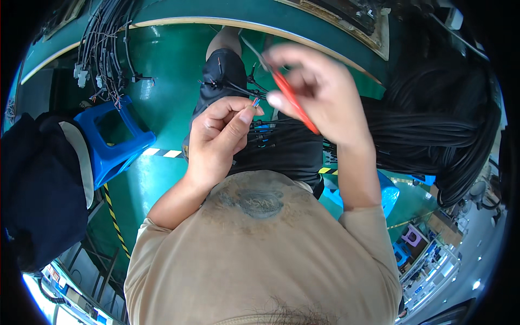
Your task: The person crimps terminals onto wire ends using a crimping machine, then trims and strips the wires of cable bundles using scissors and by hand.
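My left hand [219, 135] is closed in a pinch, with thumb and forefinger gripping thin coloured wires [255, 101] whose ends poke out past the fingertips. Just right of it, my right hand [325, 89] is wrapped round a red-handled tool [292, 100] with a slim metal tip. Its tip points up and left, away from the wires; motion blurs the hand, so the tool's exact kind does not show. Black cables [235, 86] with branching ends lie across my lap below and behind both hands.
A thick bundle of black cables [422, 130] extends to the right. More cables with connectors [105, 59] hang off the bench edge [179, 23] at upper left. A blue stool [122, 143] stands left, beside a dark garment [43, 179]. Striped tape [162, 153] marks the green floor.
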Motion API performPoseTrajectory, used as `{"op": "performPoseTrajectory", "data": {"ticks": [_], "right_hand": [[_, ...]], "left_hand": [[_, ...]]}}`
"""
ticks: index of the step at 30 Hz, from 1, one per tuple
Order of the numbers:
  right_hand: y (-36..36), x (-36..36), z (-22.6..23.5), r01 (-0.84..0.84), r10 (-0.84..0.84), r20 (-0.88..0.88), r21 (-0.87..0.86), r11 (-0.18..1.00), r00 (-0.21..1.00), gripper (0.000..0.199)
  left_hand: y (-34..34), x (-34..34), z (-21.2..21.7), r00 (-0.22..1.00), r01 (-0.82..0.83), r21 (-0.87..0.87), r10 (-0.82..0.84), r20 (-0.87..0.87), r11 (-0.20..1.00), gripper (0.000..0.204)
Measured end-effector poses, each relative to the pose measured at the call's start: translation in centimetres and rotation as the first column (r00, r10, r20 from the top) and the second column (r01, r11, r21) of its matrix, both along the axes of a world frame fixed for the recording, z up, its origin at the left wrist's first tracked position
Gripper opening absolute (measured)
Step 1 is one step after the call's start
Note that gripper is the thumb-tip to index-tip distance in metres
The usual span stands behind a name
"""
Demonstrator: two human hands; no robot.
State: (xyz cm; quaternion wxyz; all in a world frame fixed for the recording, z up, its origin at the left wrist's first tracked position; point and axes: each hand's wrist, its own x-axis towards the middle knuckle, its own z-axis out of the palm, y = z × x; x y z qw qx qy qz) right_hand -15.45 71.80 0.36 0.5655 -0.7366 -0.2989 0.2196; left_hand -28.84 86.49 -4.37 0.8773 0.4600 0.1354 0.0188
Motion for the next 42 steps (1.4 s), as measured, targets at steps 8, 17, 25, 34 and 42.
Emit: {"op": "performPoseTrajectory", "data": {"ticks": [8, 17, 25, 34, 42], "right_hand": [[-5.2, -4.3, -2.4, -0.069, 0.062, -0.131, -0.048, 0.996, 0.989, 0.034], [-5.1, -4.7, -1.6, -0.037, 0.017, -0.158, -0.123, 0.992, 0.987, 0.026], [-5.5, -4.8, -1.5, -0.045, 0.017, -0.194, -0.138, 0.989, 0.981, 0.025], [-5.0, -4.7, -1.2, -0.039, 0.013, -0.14, -0.184, 0.982, 0.99, 0.027], [-5.0, -5.0, -1.7, 0.004, -0.032, -0.137, -0.201, 0.98, 0.99, 0.032]], "left_hand": [[-0.8, 0.9, -0.1, 0.994, 0.105, 0.049, -0.103, -0.035, 0.993, 0.017], [-1.4, 1.3, 0.8, 0.991, 0.13, 0.141, -0.125, -0.04, 0.982, 0.017], [-1.1, 1.0, 0.5, 0.988, 0.154, 0.154, -0.149, -0.043, 0.976, 0.017], [-0.9, 1.5, 0.9, 0.979, 0.203, 0.196, -0.202, -0.026, 0.959, 0.018], [-0.8, 1.7, 0.8, 0.972, 0.234, 0.197, -0.227, -0.056, 0.952, 0.017]]}}
